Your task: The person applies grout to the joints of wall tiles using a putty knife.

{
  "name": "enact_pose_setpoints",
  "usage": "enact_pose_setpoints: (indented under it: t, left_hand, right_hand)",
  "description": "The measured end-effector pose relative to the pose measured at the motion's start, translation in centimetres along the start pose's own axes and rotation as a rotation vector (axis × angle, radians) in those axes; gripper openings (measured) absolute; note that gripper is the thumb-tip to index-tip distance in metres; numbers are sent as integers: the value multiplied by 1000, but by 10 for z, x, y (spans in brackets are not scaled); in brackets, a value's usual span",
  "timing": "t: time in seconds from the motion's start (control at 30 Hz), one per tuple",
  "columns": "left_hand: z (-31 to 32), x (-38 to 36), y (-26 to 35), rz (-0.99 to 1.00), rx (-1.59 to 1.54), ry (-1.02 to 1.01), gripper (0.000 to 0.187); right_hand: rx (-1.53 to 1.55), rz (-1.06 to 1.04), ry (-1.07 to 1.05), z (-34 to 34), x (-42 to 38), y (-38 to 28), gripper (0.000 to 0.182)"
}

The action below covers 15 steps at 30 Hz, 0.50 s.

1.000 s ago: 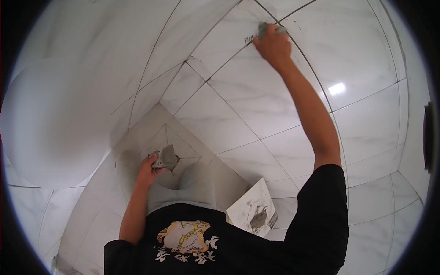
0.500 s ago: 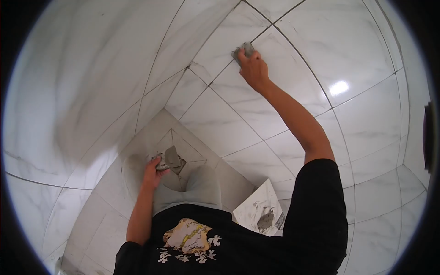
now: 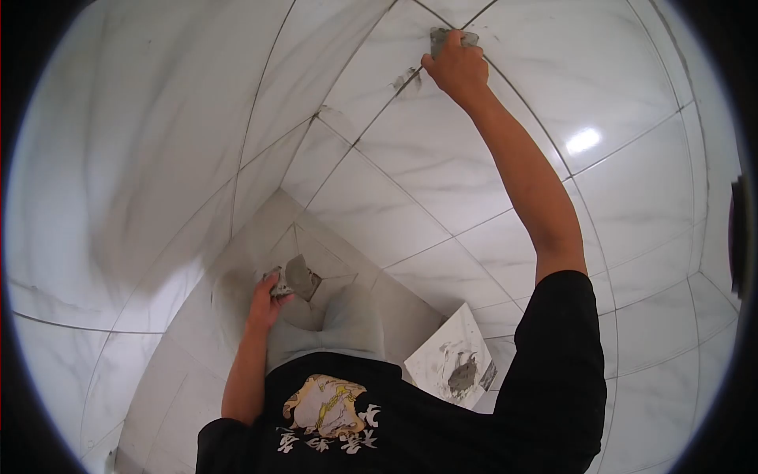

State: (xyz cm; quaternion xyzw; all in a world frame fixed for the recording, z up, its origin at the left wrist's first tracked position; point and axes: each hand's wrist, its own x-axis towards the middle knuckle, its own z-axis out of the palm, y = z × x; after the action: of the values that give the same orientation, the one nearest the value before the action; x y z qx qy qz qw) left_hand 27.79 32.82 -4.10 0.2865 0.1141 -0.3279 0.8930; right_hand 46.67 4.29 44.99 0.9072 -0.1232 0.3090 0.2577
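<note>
Right hand (image 3: 456, 67) raised high, fingers closed over a grey sponge (image 3: 450, 36) pressed flat on the white tiled wall (image 3: 410, 150) at a crossing of joint lines — a grey smear (image 3: 404, 77) sits on the tile just left of it. Left hand (image 3: 268, 302) low near the waist, gripping a scraper (image 3: 294, 276) loaded with grey grout. A loose tile (image 3: 454, 359) carrying a grout patch lies on the floor — right of the knees.

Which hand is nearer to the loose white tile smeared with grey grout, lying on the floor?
Left. The left hand, holding a grey lump, hangs low beside the loose white tile; the right hand is raised high on the wall joint.
</note>
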Motion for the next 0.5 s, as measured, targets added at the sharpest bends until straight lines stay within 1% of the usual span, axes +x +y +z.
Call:
enact_pose_setpoints:
  t: [0.1, 0.17, 0.2, 0.23, 0.27, 0.3, 0.33, 0.37, 0.43, 0.47, 0.5]
  left_hand:
    - [-3, 2, 0, 30, 47, -20, 32]
    - [-3, 4, 1, 10, 38, -48, 33]
    - [-1, 4, 2, 1, 48, -45, 33]
    - [0, 2, 3, -2, 34, -52, 33]
    - [0, -1, 5, 0, 17, -59, 33]
    - [-2, -3, 5, 7, 19, -57, 33]
    - [-4, -2, 4, -3, 35, -42, 33]
    - [-6, 0, 5, -11, 50, -25, 32]
    - [-9, -2, 7, 23, 42, -31, 32]
    - [-8, -3, 5, 38, 38, -39, 32]
    - [-9, -4, 4, 33, 42, -39, 32]
  right_hand:
    - [28, 24, -76, 31, -26, -17, 87]
    - [53, -8, -27, 68, -57, -36, 86]
    - [30, -44, -130, 78, -71, -49, 84]
    - [6, -97, -114, 99, -93, -59, 78]
    - [-199, -216, -112, 127, -112, -68, 71]
    - [-215, -268, -229, 153, -123, -73, 65]
    - [-167, -304, -295, 172, -132, -74, 62]
    - [-162, -312, -280, 161, -134, -81, 62]
    - [-176, -253, -429, 133, -140, -91, 60]
    - [-126, -272, -238, 143, -142, -82, 59]
    - [-127, -268, -242, 137, -138, -72, 59]
